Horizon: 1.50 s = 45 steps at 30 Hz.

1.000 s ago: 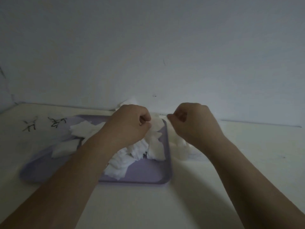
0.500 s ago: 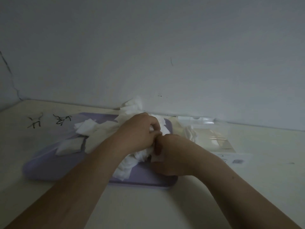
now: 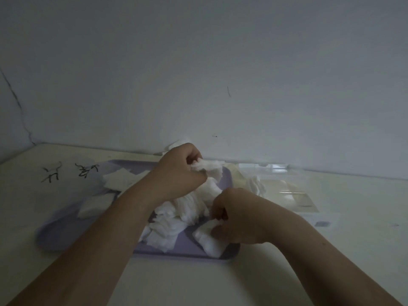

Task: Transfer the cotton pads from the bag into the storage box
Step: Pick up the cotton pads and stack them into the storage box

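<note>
White cotton pads [image 3: 176,215] lie heaped on a lilac tray [image 3: 61,235] in the middle of the table. My left hand [image 3: 178,173] is raised over the heap and pinches a few pads [image 3: 209,167] between thumb and fingers. My right hand [image 3: 238,215] is low at the tray's near right corner, fingers curled round a small stack of pads [image 3: 207,237]. A clear storage box [image 3: 284,191] stands right of the tray with a few pads [image 3: 256,184] inside. A crumpled bag [image 3: 176,143] shows behind my left hand.
The table meets a grey wall close behind the tray. Black scribbles [image 3: 68,172] mark the tabletop at the left. A white label strip [image 3: 322,221] lies in front of the clear box.
Both hands came down from mid-air onto the heap. Since then my left hand has lifted some pads, and my right hand has drawn a small stack toward the tray's near right corner.
</note>
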Each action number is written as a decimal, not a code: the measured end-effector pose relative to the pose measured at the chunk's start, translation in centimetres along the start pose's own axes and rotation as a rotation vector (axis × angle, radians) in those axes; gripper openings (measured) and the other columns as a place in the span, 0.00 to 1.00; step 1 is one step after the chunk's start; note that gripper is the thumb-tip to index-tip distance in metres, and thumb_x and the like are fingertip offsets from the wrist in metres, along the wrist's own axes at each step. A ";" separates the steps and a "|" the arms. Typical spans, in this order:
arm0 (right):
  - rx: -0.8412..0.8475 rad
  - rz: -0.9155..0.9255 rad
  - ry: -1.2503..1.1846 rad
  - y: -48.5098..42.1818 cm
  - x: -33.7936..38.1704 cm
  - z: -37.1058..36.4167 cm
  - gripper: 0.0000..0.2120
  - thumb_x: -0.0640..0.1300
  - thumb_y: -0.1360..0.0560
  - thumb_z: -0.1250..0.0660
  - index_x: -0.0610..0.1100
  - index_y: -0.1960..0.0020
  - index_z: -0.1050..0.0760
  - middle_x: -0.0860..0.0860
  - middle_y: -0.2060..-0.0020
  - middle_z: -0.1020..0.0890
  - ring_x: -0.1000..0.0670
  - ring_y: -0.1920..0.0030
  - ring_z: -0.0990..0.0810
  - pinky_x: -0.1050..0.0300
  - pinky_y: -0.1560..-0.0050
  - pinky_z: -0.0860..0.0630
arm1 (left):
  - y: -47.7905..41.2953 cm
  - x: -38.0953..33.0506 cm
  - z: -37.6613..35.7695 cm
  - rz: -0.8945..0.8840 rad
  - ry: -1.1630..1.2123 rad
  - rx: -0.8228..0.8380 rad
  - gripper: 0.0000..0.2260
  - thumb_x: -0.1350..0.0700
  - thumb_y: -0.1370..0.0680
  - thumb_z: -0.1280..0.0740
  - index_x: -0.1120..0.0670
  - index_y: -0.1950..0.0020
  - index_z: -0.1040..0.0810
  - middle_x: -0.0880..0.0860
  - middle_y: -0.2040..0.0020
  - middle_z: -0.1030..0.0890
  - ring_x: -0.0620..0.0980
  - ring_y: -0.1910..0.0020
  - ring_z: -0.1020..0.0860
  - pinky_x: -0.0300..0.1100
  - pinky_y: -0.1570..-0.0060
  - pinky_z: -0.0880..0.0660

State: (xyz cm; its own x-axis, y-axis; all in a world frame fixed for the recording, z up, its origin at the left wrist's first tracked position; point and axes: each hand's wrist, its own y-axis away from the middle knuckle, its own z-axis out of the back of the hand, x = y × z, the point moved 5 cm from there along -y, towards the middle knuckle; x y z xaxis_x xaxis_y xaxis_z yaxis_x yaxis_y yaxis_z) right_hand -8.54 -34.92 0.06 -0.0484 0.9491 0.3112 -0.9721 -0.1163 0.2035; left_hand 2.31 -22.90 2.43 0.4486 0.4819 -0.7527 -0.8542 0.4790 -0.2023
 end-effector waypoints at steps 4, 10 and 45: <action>-0.106 -0.001 -0.141 1.5 -1.1 3.2 0.08 0.46 0.29 0.25 0.52 0.58 0.25 0.56 0.62 0.21 0.56 0.65 0.25 0.64 0.66 0.30 | 0.4 -1.2 1.5 -0.020 0.168 -0.076 0.06 0.59 0.27 0.24 0.52 0.53 0.19 0.48 0.64 0.18 0.40 0.71 0.24 0.34 0.73 0.27; -0.308 0.090 -0.970 2.8 -3.5 6.6 0.11 0.28 0.25 0.27 0.38 0.45 0.18 0.39 0.56 0.13 0.46 0.58 0.16 0.53 0.57 0.18 | 0.9 -2.1 1.4 0.009 0.411 -0.031 0.11 0.61 0.26 0.22 0.52 0.47 0.19 0.52 0.56 0.12 0.47 0.66 0.16 0.41 0.67 0.22; -0.467 0.132 -1.083 1.3 -4.5 5.4 0.25 0.32 0.18 0.34 0.50 0.25 0.27 0.48 0.37 0.16 0.47 0.37 0.16 0.44 0.36 0.18 | 1.3 -3.2 -1.6 0.142 0.986 0.091 0.09 0.62 0.18 0.33 0.65 0.45 0.16 0.63 0.49 0.14 0.59 0.52 0.14 0.50 0.56 0.16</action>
State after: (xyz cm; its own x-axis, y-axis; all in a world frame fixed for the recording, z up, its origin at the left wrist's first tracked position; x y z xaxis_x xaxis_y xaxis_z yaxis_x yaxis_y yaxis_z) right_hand -8.37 -40.96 3.92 -0.1535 0.1695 0.9735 -0.9745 0.1371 -0.1775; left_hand -0.63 -24.96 3.56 -0.1103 -0.2655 -0.9578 -0.8408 0.5388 -0.0525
